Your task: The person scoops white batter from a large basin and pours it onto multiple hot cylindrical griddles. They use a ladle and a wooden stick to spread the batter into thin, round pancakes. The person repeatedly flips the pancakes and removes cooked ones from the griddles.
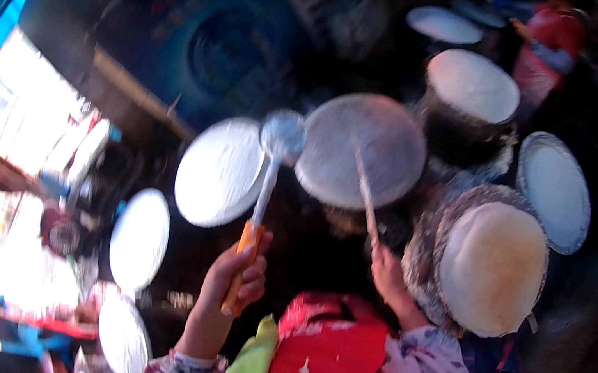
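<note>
My left hand (244, 281) is closed around the orange handle of a ladle (282, 139), held upright with its round bowl raised. The bowl overlaps the edges of a white round sheet (218, 173) and a grey round plate (361, 149). In my right hand (386, 272) is a thin wooden stick (365, 188), its far end over the grey plate. Right of that hand, a pale, browned round flatbread or pancake (493, 269) lies on a crusted round stand. Blur hides whether the stick touches the plate.
Another round white surface tops a dark drum-like stand (473, 85). A rimmed round tray (553, 190) stands right, and more white discs (140, 240) stand left. A person in red (551, 45) is at the upper right. Bright daylight enters through an opening at left.
</note>
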Demonstrator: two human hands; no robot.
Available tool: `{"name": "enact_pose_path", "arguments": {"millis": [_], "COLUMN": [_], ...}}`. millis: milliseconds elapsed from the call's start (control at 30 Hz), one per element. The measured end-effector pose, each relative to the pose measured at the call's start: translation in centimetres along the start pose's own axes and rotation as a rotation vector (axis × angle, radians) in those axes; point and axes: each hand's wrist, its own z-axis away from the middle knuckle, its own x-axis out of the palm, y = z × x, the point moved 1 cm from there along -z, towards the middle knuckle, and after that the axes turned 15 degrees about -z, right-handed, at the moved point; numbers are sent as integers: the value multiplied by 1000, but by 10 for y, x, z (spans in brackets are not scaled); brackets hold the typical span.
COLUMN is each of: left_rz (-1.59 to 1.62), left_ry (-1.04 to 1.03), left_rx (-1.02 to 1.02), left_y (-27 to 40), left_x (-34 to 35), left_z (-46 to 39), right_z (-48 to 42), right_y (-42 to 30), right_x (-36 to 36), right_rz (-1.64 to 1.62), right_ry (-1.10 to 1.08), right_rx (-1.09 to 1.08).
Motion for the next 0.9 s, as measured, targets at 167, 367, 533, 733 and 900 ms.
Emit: {"name": "enact_pose_path", "arguments": {"millis": [167, 367, 533, 733, 900], "left_rz": [63, -61, -283, -691, -1241], "left_ry": [-102, -228, -272, -288, -162], "left_rx": [-189, -280, -309, -243, -19], "left_y": [25, 32, 33, 18, -23], "left_x": [23, 41, 47, 37, 5], "left_z": [-65, -137, -179, -231, -274], "right_z": [5, 5, -3, -19, -23], "right_y": [-6, -8, -11, -5, 15], "right_x": [-18, -36, -23, 8, 28], "right_rz": [22, -37, -221, -404, -73], "right_ry": [191, 358, 425, 486, 565], "right_rx": [138, 247, 339, 258, 235]}}
